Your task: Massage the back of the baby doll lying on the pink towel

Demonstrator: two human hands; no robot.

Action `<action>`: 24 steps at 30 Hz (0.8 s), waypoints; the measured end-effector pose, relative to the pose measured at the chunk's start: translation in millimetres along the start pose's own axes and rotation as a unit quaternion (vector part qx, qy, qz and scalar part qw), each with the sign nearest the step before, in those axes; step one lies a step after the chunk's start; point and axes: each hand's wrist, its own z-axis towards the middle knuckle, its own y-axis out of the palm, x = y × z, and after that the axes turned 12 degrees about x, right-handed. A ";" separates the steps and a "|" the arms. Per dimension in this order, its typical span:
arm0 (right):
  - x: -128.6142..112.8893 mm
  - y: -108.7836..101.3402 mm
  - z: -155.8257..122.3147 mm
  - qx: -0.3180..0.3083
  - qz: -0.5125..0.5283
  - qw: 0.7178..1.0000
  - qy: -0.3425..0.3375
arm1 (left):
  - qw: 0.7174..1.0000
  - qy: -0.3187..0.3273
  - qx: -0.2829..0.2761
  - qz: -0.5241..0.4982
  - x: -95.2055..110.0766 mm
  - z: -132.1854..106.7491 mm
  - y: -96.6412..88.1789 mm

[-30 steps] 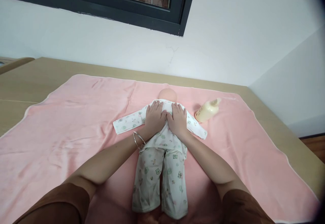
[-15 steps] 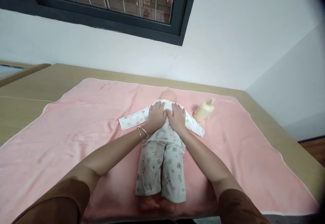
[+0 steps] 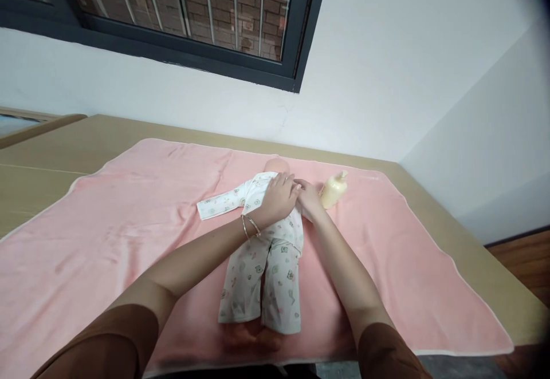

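Observation:
A baby doll [image 3: 281,264] in white printed pajamas lies stretched out on a pink blanket, its bald head pointing away from me. My left hand [image 3: 277,200] rests on the doll's upper back, fingers extended and fairly flat, with two thin bangles on the wrist. Against the doll's right side, my right hand [image 3: 310,200] is curled around the arm there, which it mostly hides. The left pajama sleeve [image 3: 221,202] lies spread out on the blanket. Just beyond my right hand stands a cream pump bottle [image 3: 333,190], slightly tilted in the view.
The pink blanket [image 3: 146,207] covers much of a wooden table [image 3: 433,213]. White wall [image 3: 352,81] rises behind it, with a dark-framed barred window [image 3: 189,47] at upper left. A raised wooden edge [image 3: 43,127] is at far left.
Both hands lay flat on the doll's back. My right hand has shifted outward and curled around the right arm; my left hand has slid toward the right. The view has tilted slightly.

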 end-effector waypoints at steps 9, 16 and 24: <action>31.2 -102.9 17.7 0.238 0.004 0.970 0.057 | 0.724 -0.382 -0.190 -0.542 70.9 55.7 29.1; 49.2 -95.9 25.2 0.125 -0.064 0.987 0.082 | 0.531 -0.506 -0.163 -0.659 99.7 74.7 50.8; 34.6 -88.0 21.5 0.108 -0.150 0.975 0.123 | 0.553 -0.525 -0.228 -0.606 65.7 32.6 23.3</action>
